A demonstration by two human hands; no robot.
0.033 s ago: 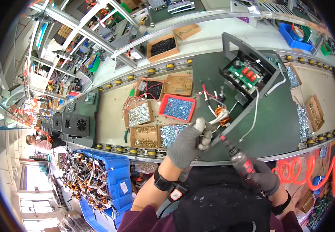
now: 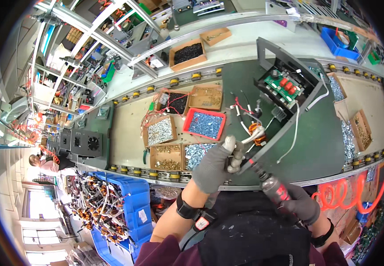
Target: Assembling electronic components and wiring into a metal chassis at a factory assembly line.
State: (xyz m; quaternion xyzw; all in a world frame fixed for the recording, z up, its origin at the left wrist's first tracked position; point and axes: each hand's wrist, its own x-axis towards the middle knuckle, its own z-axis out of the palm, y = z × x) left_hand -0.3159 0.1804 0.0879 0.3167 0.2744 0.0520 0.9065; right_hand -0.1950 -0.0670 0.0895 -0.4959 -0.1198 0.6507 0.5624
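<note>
A black metal chassis [image 2: 274, 129] lies askew on the green work board, its far panel standing up. Inside it are a green circuit board [image 2: 283, 86] with red parts and a copper-wound coil [image 2: 259, 135] with thick white leads. My gloved left hand [image 2: 216, 164] is closed at the chassis's near end, thumb and fingers pinched beside a white lead; what they grip is hidden. My gloved right hand [image 2: 302, 205] is wrapped round a power screwdriver [image 2: 274, 188]. Its red tip points up-left, close to the chassis's near edge; whether it touches cannot be told.
Left of the green board [image 2: 309, 148] stand a red tray [image 2: 224, 125] of screws and several cardboard boxes of hardware. A blue crate [image 2: 138, 199] full of wired coils stands at lower left. A coiled red air hose [image 2: 351, 195] hangs at right. Roller rails edge the line.
The screwdriver's tip has shifted slightly left and toward me, nearer my left fingers. My left hand and the chassis stay about where they were.
</note>
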